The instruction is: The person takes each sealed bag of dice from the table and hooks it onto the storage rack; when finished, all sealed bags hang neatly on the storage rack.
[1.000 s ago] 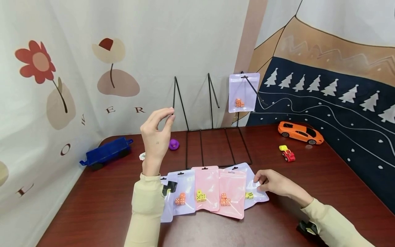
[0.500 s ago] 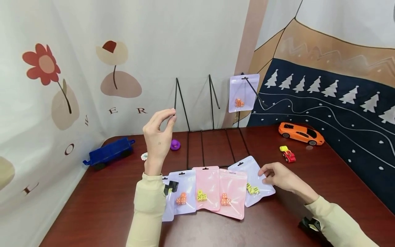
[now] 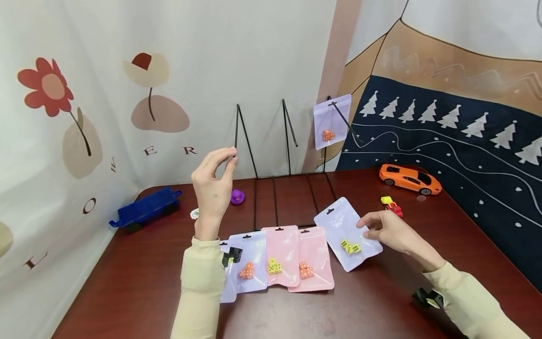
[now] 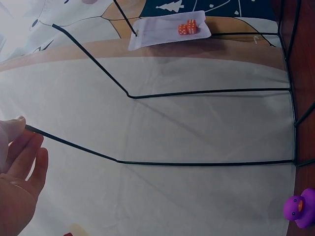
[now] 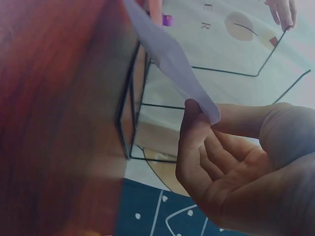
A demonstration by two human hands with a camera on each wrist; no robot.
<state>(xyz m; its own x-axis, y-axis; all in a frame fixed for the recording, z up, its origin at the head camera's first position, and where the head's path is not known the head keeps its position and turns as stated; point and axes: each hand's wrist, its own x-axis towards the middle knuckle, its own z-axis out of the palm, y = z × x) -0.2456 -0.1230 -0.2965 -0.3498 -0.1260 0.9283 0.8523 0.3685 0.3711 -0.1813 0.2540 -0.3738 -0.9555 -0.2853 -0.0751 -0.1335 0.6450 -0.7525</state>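
Observation:
My right hand pinches the right edge of a lilac zip bag with yellow dice inside; the right wrist view shows this bag edge-on, off the table. My left hand is raised, its thumb and fingertips pinching the front tip of the left hook of a black wire rack, plain in the left wrist view beside the hand. On the rack's right hook hangs a lilac bag with orange dice. Overlapping on the table lie two pink bags and lilac bags, partly behind the left sleeve.
At the back right stand an orange toy car and a small red and yellow toy car, partly behind the right hand. A blue toy trailer is at the left. A purple rubber duck sits beside the rack base.
My right hand has drawn the lilac bag with yellow dice up and right, out from beside the pink bag. My left hand stays at the hook tip. The hanging bag has tilted slightly.

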